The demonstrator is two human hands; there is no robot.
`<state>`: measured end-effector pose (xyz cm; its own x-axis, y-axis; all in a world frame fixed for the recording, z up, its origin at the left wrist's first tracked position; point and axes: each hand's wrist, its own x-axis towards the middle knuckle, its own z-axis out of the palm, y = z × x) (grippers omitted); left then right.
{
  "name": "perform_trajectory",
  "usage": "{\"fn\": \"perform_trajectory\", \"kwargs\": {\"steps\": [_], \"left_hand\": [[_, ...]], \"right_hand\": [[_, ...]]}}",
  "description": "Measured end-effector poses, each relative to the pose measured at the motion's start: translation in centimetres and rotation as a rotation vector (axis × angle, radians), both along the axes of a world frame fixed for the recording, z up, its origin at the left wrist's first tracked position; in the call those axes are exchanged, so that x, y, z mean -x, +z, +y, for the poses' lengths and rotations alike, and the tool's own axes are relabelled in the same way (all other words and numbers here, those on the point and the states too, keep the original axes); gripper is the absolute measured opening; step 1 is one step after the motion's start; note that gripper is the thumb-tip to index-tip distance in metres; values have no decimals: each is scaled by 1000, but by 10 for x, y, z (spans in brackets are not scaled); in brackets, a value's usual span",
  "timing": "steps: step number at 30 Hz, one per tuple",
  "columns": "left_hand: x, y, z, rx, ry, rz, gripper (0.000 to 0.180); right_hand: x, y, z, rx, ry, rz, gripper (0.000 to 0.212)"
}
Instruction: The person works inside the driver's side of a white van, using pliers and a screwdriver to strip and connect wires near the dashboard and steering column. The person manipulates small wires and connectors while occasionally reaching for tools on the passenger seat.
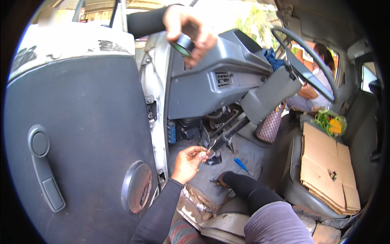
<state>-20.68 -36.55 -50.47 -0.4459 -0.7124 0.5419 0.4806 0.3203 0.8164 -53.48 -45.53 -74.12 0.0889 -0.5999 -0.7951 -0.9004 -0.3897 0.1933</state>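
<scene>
My left hand (188, 163) comes up from the lower edge in a dark sleeve, thumb and fingers pinched on thin wires (212, 145) in the footwell, below the steering column. The bare-looking wire ends stick up past the fingertips. My right hand is not in view. Above, another person's hand (194, 34) reaches in from the upper left in a black sleeve, gripping a roll of black tape (183, 44) with a green inner side. A blue screwdriver (243, 166) lies on the floor, right of my left hand.
The dark door (85, 97) stands at the left. Ahead are the grey dashboard (203, 89) and steering wheel (306, 34). Flattened cardboard (325, 162) covers the seat, beside a bag of greens (323, 122). A leg (248, 189) crosses the sill. Someone sits beyond the wheel.
</scene>
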Motion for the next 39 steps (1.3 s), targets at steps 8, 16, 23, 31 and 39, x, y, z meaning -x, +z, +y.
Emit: {"fn": "perform_trajectory", "kwargs": {"steps": [8,16,23,31,39], "left_hand": [[19,-4,1,50,-99,84,19],[1,-14,-5,25,17,10,23],[14,-15,-6,91,45,17,21],[14,-22,0,109,30,50,19],[-13,34,41,440,395,-457,56]], "right_hand": [[-58,121,16,55,-351,-37,45],[-154,399,105,-79,-160,360,56],[-127,471,53,-218,1058,789,40],[-199,499,196,567,31,-43,48],[-112,471,236,1136,14,-388,40]]}}
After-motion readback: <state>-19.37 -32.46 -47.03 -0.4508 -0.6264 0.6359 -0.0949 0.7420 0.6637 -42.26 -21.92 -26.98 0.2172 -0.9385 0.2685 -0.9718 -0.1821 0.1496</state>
